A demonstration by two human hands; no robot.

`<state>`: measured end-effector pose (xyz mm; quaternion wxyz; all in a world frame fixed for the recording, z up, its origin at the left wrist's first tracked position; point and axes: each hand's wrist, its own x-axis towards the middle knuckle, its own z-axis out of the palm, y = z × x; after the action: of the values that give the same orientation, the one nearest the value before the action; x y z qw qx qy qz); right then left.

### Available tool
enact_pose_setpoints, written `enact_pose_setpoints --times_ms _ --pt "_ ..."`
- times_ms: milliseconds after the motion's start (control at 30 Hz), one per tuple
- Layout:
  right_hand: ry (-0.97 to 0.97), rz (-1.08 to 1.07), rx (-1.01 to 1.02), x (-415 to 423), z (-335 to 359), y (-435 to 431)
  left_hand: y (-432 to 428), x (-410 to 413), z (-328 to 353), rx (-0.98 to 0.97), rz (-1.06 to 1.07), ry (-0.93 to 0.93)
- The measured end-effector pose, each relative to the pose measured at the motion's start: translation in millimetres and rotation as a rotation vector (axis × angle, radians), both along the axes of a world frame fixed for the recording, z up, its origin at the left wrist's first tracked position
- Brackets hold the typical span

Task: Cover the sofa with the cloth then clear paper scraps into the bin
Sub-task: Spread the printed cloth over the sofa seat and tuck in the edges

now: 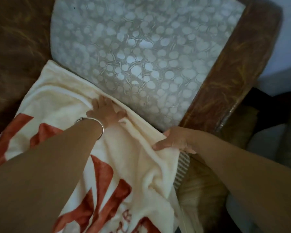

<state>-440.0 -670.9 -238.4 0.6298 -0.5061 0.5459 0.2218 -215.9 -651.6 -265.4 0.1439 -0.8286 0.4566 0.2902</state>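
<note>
**Cloth (133, 165) Pinned and Pinched on the Sofa (15, 47)**

Filled the whole view with the brown sofa, glossy armrest (233, 73) on the right. Left the pale bubble-patterned seat cushion (141, 47) bare on the far side. Draped the cream cloth with its red print over the near side, top edge slanting across the cushion. Planted the left hand (106, 111) flat on the cloth just inside that edge, fingers spread wide, fabric under every fingertip. Gripped the cloth's right corner with the right hand (175, 140) near the front end of the armrest: thumb on top, fingers curled beneath, fabric pinched between. Wore a thin silver bangle (102, 130) on the left wrist.
</note>
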Motion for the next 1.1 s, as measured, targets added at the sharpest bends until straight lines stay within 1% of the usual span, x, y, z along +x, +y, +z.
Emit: enact_pose_setpoints --times_ms 67,100,133,233,267,300,400,433,467,533,600,633,667,733,767,833,867,1000,1100 --pt "0.161 0.079 -0.331 -10.6 -5.1 2.1 -2.3 0.3 -4.5 0.042 -0.045 -0.025" --pt "0.212 0.065 -0.421 -14.0 -7.2 2.9 -1.5 -0.4 -6.9 0.044 -0.063 -0.040" --pt "0.214 0.031 -0.429 -16.2 -9.3 5.3 0.7 -1.2 -8.7 0.041 -0.065 -0.050" --pt "0.084 -0.121 -0.203 -21.3 -15.1 15.7 0.7 -4.8 -15.1 0.038 -0.065 -0.096" --pt "0.079 -0.130 -0.154 -25.3 -15.9 19.9 -0.3 -7.1 -16.2 0.041 -0.064 -0.108" --pt "0.109 -0.106 -0.147 -29.7 -15.6 22.9 -1.9 -9.1 -18.0 0.040 -0.053 -0.116" --pt "0.326 0.133 -0.342 -42.5 -11.9 20.4 -4.7 -19.0 -14.9 0.037 -0.003 -0.138" --pt "0.369 0.168 -0.388 -43.3 -10.5 20.3 -4.1 -22.4 -11.3 0.025 0.017 -0.143" --pt "0.384 0.164 -0.416 -42.5 -10.2 21.2 -2.3 -26.4 -6.9 -0.008 0.044 -0.145" --pt "0.331 0.100 -0.393 -37.9 -10.0 20.3 4.1 -38.5 -0.2 -0.169 0.053 -0.175" --pt "0.214 -0.020 -0.272 -37.0 -7.8 18.7 18.8 -63.2 5.5 -0.335 -0.017 -0.194" --pt "0.158 -0.051 -0.200 -39.4 -2.2 17.8 26.9 -78.4 7.0 -0.371 -0.050 -0.153" --pt "0.135 -0.037 -0.129 -43.2 3.5 18.5 34.3 -92.1 5.8 -0.377 -0.072 -0.087" --pt "0.204 0.143 -0.044 -53.9 11.4 18.0 41.8 -109.6 -1.6 -0.299 -0.100 -0.006" --pt "0.266 0.260 -0.057 -60.6 13.1 16.8 41.6 -113.3 -5.0 -0.239 -0.122 -0.007" --pt "0.405 0.444 -0.176 -68.2 16.8 8.3 37.3 -112.3 -10.2 -0.151 -0.142 -0.028" --pt "0.462 0.496 -0.226 -71.6 17.5 3.7 35.3 -111.8 -10.1 -0.115 -0.149 -0.034" --pt "0.625 0.560 -0.328 -70.7 12.5 5.0 30.6 -111.2 -5.6 -0.019 -0.142 -0.009" --pt "0.676 0.582 -0.399 -60.3 7.4 16.1 30.3 -104.8 -2.4 -0.016 -0.132 0.041"
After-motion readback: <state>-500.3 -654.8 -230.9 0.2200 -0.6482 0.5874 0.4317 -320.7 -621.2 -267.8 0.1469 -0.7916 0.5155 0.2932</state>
